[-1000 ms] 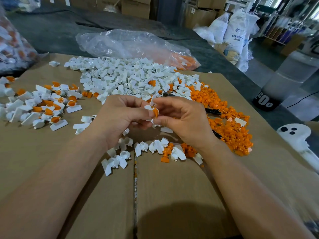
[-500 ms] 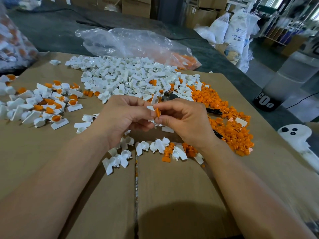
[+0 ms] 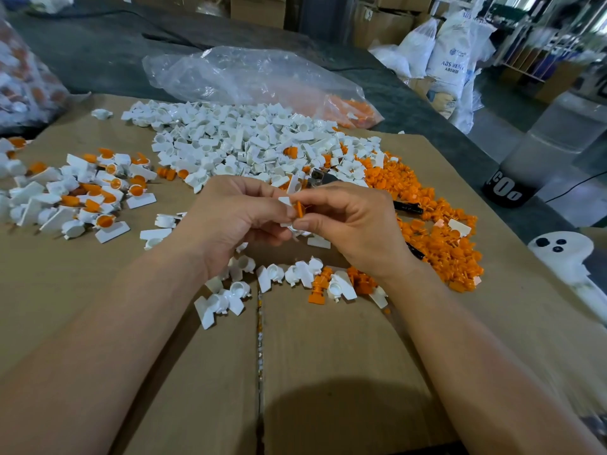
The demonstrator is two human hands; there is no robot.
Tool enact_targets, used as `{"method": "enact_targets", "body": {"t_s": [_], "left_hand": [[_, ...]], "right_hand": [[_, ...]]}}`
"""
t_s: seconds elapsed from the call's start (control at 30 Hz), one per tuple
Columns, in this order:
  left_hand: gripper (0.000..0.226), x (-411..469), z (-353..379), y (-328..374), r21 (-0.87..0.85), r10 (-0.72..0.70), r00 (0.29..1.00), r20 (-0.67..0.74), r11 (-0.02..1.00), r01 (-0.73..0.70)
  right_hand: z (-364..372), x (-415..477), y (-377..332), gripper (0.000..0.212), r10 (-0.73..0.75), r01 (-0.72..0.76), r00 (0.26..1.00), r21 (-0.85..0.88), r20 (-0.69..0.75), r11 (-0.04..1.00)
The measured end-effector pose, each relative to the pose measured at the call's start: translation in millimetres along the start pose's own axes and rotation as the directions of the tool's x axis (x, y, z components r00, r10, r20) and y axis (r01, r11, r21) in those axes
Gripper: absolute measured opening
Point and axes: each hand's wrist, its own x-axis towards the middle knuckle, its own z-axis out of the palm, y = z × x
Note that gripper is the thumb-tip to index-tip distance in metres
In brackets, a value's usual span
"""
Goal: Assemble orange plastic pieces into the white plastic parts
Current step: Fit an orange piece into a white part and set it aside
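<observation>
My left hand (image 3: 235, 221) and right hand (image 3: 354, 224) meet over the cardboard sheet (image 3: 328, 356), fingertips touching. Between them sits the orange piece (image 3: 299, 209), standing upright, pinched by my right thumb and forefinger. My left fingers are closed on the white part (image 3: 285, 202), of which only a corner shows just left of the orange piece; the two are pressed together, though I cannot tell how far one sits inside the other. Beyond my knuckles lies the big heap of white parts (image 3: 249, 142), and to my right the spread of loose orange pieces (image 3: 437, 238). Far to my left rests the pile of finished pieces (image 3: 85, 195), white with orange inside. A few loose white parts (image 3: 272, 274) lie just below my wrists.
</observation>
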Motion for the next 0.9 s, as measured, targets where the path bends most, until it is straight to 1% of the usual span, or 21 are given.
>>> {"method": "enact_targets", "body": {"t_s": [0.2, 0.43, 0.5, 0.57, 0.63, 0.73, 0.8, 0.87, 0.9], "left_hand": [[0.009, -1, 0, -1, -0.008, -0.005, 1.000, 0.012, 1.000, 0.005], [0.011, 0, 1, -2, -0.011, 0.000, 1.000, 0.007, 1.000, 0.001], [0.011, 0, 1, -2, -0.013, 0.009, 1.000, 0.004, 1.000, -0.009], [0.011, 1, 1, -2, -0.023, 0.017, 1.000, -0.008, 1.000, -0.017], [0.013, 2, 0, -1, -0.044, 0.017, 0.999, -0.028, 0.999, -0.018], [0.013, 4, -2, -1, -0.069, 0.021, 0.998, -0.054, 0.997, -0.024], [0.011, 4, -4, -1, -0.069, 0.033, 0.998, -0.052, 0.997, -0.036], [0.014, 3, -4, -2, -0.072, 0.043, 0.998, -0.047, 0.996, -0.046], [0.017, 3, -3, -1, -0.077, 0.045, 0.998, -0.047, 0.996, -0.049]], "right_hand": [[-1, 0, -1, 0.027, -0.026, 0.026, 1.000, -0.068, 0.000, 0.997], [-2, 0, -2, 0.028, -0.025, 0.026, 1.000, -0.085, 0.014, 0.996], [-1, -1, -3, 0.033, -0.007, 0.008, 1.000, -0.053, 0.024, 0.999], [-4, 0, -4, 0.040, 0.091, -0.093, 0.994, 0.031, 0.057, 0.995], [-14, 2, -3, 0.048, 0.231, -0.231, 0.972, 0.004, 0.046, 0.973], [-37, 6, 4, 0.059, 0.394, -0.400, 0.916, -0.202, -0.070, 0.894], [-52, 7, 11, 0.061, 0.482, -0.484, 0.870, -0.377, -0.109, 0.789], [-63, 5, 18, 0.078, 0.610, -0.543, 0.791, -0.511, -0.045, 0.666], [-67, 5, 19, 0.090, 0.679, -0.550, 0.734, -0.581, 0.007, 0.600]]}}
